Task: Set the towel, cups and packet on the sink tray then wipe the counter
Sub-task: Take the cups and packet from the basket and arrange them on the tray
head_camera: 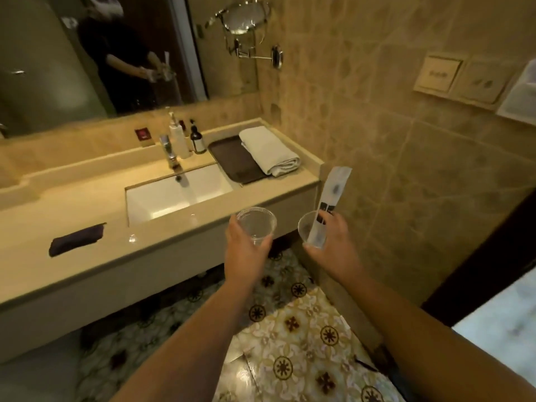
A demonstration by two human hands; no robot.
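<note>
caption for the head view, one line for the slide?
Left hand holds a cup, right hand a second cup and packet; towel on tray.

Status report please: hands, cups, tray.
Left hand holds cup. Right hand holds second cup and packet. Towel on tray. Path clear.

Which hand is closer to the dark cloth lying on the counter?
Left. The left hand, holding a clear cup, is right of the dark cloth. The right hand is farther right still.
</note>
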